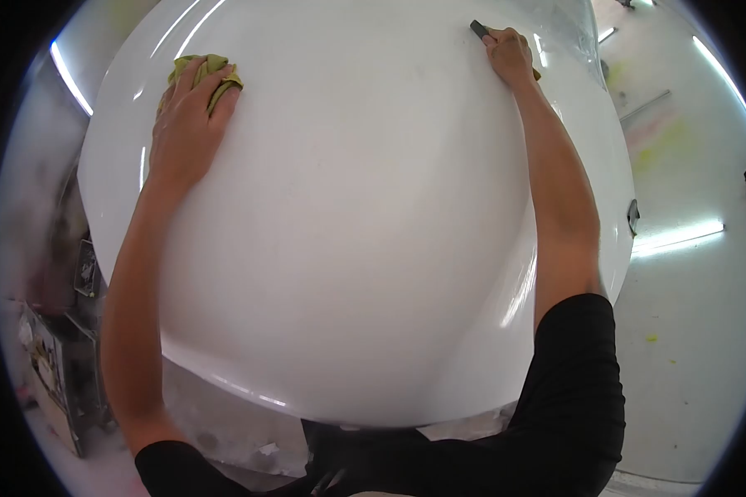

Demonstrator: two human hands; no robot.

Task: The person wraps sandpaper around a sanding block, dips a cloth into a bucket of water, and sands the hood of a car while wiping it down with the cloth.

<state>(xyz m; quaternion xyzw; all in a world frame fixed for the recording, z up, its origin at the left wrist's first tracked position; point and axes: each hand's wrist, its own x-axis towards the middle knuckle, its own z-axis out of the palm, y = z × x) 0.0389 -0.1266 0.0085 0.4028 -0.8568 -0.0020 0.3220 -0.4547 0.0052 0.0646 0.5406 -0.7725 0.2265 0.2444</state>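
Note:
A large, glossy white car hood (348,207) fills the middle of the view. At its upper left, my left hand (192,116) presses a crumpled olive-green cloth (215,65) against the surface, fingers bent over the folds. Far up on the right, my right hand (510,56) is closed around a small dark grey block (478,30), whose end sticks out past the fingers. A bit of yellow-green shows behind that wrist; I cannot make out what it is. Both arms reach forward over the panel.
Glass like a windshield (568,33) borders the panel at the upper right. Beside it on the right is a pale floor (680,398) with yellow paint marks. A dark-sided box or stand (70,373) holding odds and ends stands at the lower left.

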